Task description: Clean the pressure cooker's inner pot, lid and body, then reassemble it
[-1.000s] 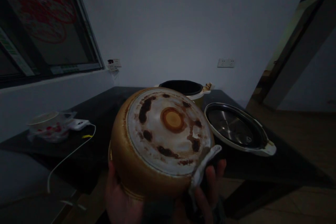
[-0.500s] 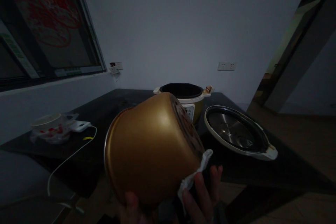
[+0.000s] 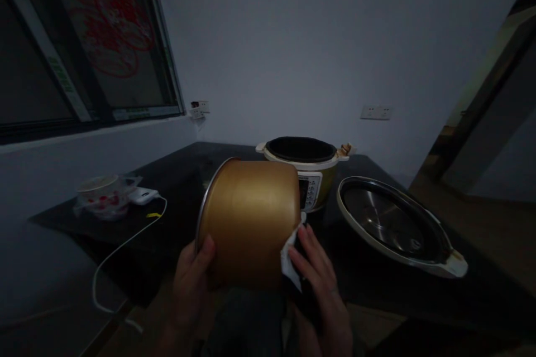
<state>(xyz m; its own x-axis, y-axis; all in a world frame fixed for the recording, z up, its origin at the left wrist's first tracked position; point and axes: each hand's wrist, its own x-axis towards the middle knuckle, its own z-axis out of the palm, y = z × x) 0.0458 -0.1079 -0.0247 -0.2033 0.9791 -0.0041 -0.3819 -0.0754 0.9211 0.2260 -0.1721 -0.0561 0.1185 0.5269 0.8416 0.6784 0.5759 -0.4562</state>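
Between hands (image 3: pixel 319 272), gold pot (image 3: pixel 251 217), illegible control panel (image 3: pixel 310 191) behind

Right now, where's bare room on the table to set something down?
Likeliest: the dark table stretch between the white device and the gold pot, though dim light may hide small items. A smaller patch seems free between the lid and the right hand. Crowded: left end, with the bagged bowl; back right, with the cooker near the lid.
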